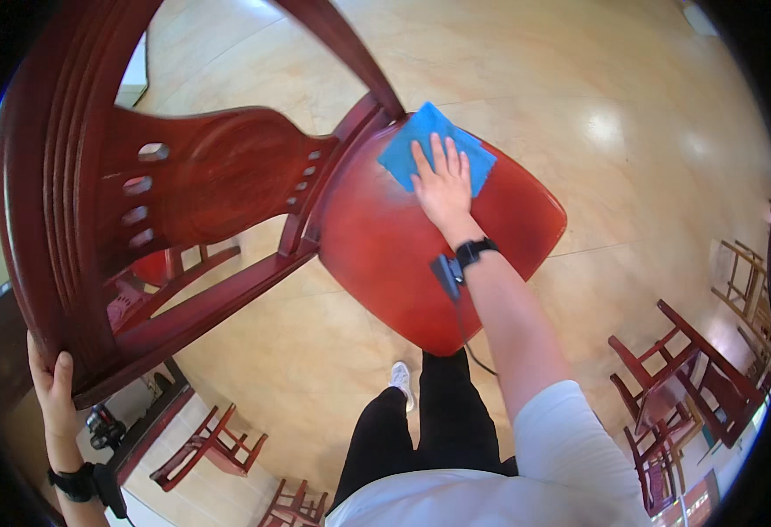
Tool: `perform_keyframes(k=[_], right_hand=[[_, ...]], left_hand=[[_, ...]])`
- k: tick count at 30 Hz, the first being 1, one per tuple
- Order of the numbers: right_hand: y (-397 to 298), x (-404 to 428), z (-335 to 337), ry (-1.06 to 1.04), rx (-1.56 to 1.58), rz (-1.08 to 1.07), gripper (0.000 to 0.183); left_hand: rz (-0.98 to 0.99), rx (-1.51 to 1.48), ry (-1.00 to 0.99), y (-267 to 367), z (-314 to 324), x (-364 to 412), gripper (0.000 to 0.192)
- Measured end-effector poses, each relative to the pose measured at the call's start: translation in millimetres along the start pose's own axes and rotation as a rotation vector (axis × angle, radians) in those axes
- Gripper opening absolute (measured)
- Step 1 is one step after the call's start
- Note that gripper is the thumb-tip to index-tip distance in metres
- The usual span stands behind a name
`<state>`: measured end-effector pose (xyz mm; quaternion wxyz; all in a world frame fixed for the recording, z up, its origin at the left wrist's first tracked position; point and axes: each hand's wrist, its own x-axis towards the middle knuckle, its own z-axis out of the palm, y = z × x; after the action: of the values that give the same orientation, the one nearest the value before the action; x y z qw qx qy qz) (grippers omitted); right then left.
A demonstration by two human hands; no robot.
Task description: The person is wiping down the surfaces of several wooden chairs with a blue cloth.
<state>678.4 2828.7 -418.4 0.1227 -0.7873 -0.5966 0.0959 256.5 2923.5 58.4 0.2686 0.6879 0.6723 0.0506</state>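
A dark red wooden chair point(214, 171) stands in front of me, its carved backrest to the left and its red seat point(385, 257) in the middle. On the seat, near the backrest, a blue cloth point(425, 125) lies spread, with my right hand point(443, 181) flat on it and the fingers apart. My left hand point(54, 385) grips the end of the chair's top rail at the lower left. The fingers behind the rail are partly hidden. Each wrist wears a black strap with a small device.
Several red wooden chairs are at the lower right, among them a tipped chair point(675, 375). Another chair point(217, 444) is at the lower left by a dark-edged counter point(151, 428). A further red chair shows behind the backrest. Beige tiled floor point(556, 85) surrounds the seat.
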Motion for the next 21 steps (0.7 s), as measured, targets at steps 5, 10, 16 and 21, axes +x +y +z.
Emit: perform_keyframes(k=[5, 10, 16, 21], right_hand=[[26, -8, -8, -0.031, 0.031, -0.015, 0.058], [106, -109, -40, 0.022, -0.083, 0.265, 0.059], [114, -144, -41, 0.021, -0.155, 0.253, 0.061], [-4, -148, -8, -0.228, 0.011, -0.155, 0.054]], left_hand=[[0.044, 0.041, -0.029, -11, -12, 7, 0.065], [0.038, 0.026, 0.018, -17, -16, 7, 0.062], [0.027, 0.043, -0.007, -12, -7, 10, 0.060], [0.013, 0.072, 0.020, -18, -15, 7, 0.059]])
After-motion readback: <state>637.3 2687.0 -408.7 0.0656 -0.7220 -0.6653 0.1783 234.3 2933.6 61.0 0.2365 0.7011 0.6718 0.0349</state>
